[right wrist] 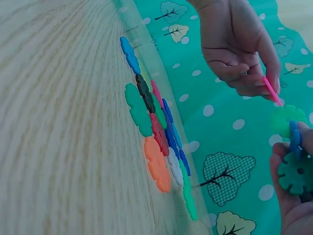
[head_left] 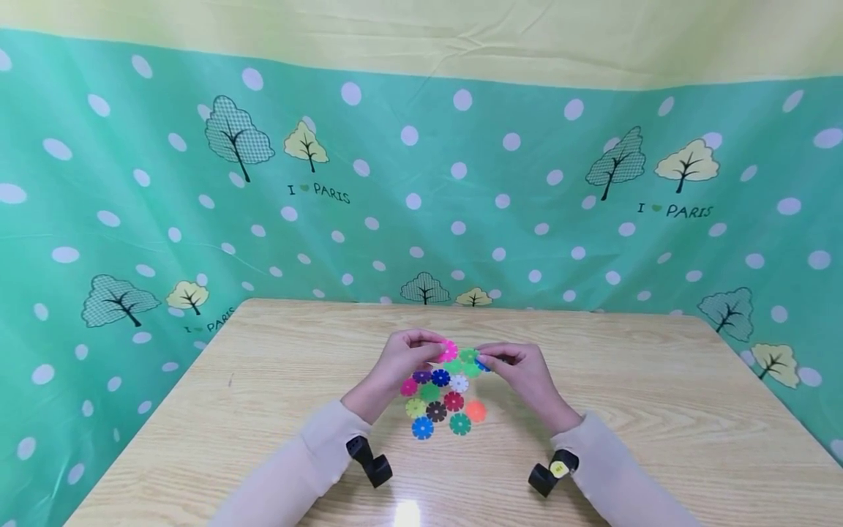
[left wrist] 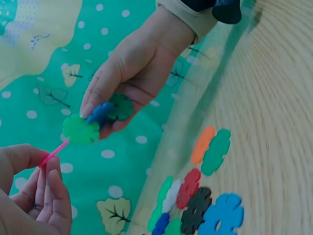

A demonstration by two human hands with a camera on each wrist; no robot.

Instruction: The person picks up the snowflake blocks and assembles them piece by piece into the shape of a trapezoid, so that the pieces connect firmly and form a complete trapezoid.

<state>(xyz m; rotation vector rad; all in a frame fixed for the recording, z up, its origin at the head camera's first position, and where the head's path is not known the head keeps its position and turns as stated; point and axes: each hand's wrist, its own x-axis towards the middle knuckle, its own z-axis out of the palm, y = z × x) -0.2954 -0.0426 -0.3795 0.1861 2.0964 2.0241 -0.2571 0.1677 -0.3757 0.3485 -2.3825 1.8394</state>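
My left hand pinches a pink notched plastic disc between thumb and fingers. Across from it, my right hand grips a small joined chain of discs: a light green disc, a blue disc set crosswise and a dark green disc near the palm. The pink disc is edge-on in both wrist views, its rim right at the light green disc's notched edge. Both hands are raised over the table, above the far side of the loose discs.
Several loose notched discs lie flat on the wooden table below the hands, among them an orange disc, a black disc and a white disc. A green dotted curtain hangs behind the table's far edge.
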